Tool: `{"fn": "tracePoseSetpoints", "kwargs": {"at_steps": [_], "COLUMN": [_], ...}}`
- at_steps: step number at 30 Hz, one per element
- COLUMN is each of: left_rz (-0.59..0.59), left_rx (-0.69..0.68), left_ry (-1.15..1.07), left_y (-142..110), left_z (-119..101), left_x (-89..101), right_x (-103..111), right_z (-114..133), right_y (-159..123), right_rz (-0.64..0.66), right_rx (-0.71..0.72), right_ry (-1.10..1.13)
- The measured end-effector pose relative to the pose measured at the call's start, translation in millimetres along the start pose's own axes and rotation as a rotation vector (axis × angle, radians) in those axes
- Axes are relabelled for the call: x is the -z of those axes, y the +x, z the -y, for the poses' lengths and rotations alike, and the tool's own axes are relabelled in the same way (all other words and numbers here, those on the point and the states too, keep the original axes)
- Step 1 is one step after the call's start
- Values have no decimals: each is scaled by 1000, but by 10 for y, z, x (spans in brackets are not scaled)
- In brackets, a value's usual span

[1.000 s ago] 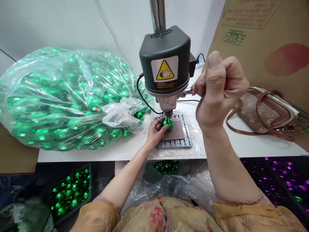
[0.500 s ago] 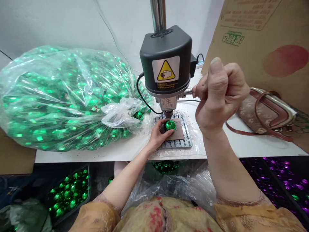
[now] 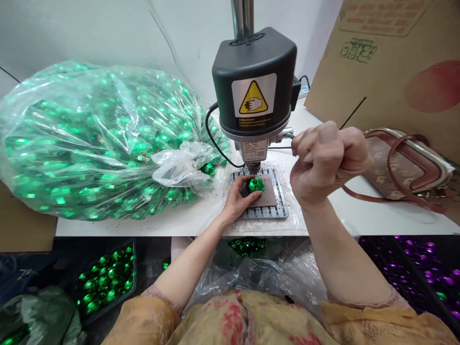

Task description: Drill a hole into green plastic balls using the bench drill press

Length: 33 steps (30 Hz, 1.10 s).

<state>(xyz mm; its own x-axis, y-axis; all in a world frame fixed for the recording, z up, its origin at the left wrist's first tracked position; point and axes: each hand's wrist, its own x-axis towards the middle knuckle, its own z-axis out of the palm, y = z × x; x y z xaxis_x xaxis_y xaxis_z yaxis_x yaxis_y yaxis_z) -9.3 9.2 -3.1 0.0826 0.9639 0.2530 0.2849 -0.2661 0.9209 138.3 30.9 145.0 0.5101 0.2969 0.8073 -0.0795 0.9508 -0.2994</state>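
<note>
My left hand (image 3: 240,196) grips a shiny green ball (image 3: 257,185) between thumb and fingers, on a brown board (image 3: 269,197) over the slotted metal base plate (image 3: 281,211). Straight above the ball is the chuck (image 3: 254,167) of a black bench drill press (image 3: 255,91). Whether the thin bit touches the ball is too small to tell. My right hand (image 3: 328,160) is closed around the feed lever (image 3: 287,134) on the drill's right side, with the grip itself hidden by the fingers. A thin dark rod (image 3: 353,112) shows behind that hand.
A large clear bag (image 3: 100,143) of green balls lies left on the white table (image 3: 143,230). To the right are a handbag (image 3: 402,163) and a cardboard box (image 3: 388,72). Below sit a crate (image 3: 133,268) of green balls and purple balls (image 3: 424,263). Dark crumbs surround the base plate.
My right hand has come down somewhat with the lever, and the dark rod behind it has come into view. My left hand still holds the ball under the chuck. The view has shifted slightly.
</note>
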Motion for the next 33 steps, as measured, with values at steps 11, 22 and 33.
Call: {"fn": "tracePoseSetpoints", "kwargs": {"at_steps": [11, 22, 33], "left_rz": [-6, -9, -142], "left_rx": [3, -10, -26], "left_ry": [-11, -31, 1], "left_y": [-1, 4, -64], "left_z": [3, 40, -112], "left_x": [-5, -11, -91], "right_x": [75, 163, -88], "right_z": [-28, -95, 72], "right_y": [-115, -176, 187], "right_rz": [-19, 53, -45], "right_rx": [54, 138, -180], "right_ry": [12, 49, -188]}}
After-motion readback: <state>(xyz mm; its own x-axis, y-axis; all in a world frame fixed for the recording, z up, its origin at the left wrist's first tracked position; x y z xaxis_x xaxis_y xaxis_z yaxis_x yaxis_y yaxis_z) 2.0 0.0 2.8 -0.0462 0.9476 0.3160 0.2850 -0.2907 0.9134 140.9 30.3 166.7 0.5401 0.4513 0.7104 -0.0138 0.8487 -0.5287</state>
